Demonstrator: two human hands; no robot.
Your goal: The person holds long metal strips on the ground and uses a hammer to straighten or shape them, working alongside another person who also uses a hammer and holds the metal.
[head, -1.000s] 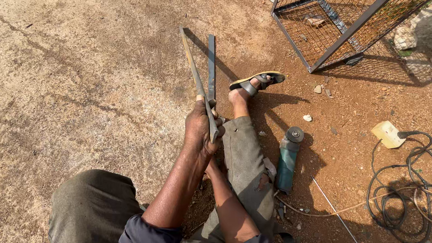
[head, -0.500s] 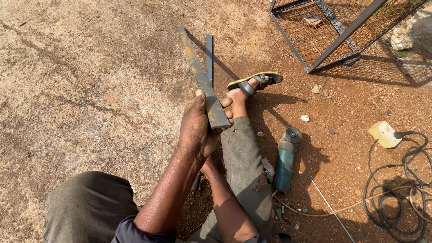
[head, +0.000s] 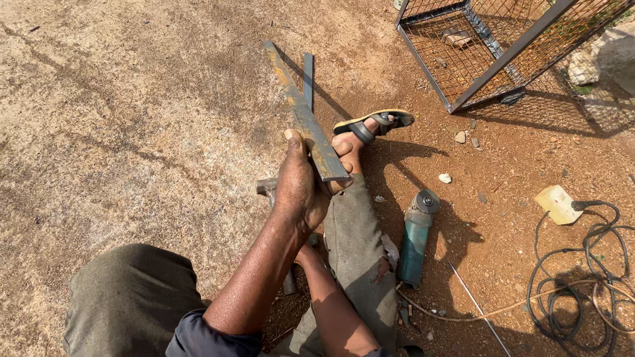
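I sit on bare ground holding a flat, rusty metal bar (head: 301, 112) that points up and away from me, its broad face turned up. My left hand (head: 299, 185) wraps around the bar's near end from the left. My right hand (head: 344, 151) grips the same end from the right, with only its fingers showing past the bar. A second, darker flat bar (head: 308, 78) lies on the ground just behind the held one.
A teal angle grinder (head: 415, 239) lies beside my right leg. My sandalled foot (head: 374, 122) points toward a wire-mesh metal cage (head: 463, 59) at the top right. A power socket block (head: 559, 203) and coiled cables (head: 582, 291) lie right. A thin rod (head: 477, 305) lies near the grinder.
The bar has turned from edge-on to broad face up and leans more to the left. Both hands have stayed on its near end.
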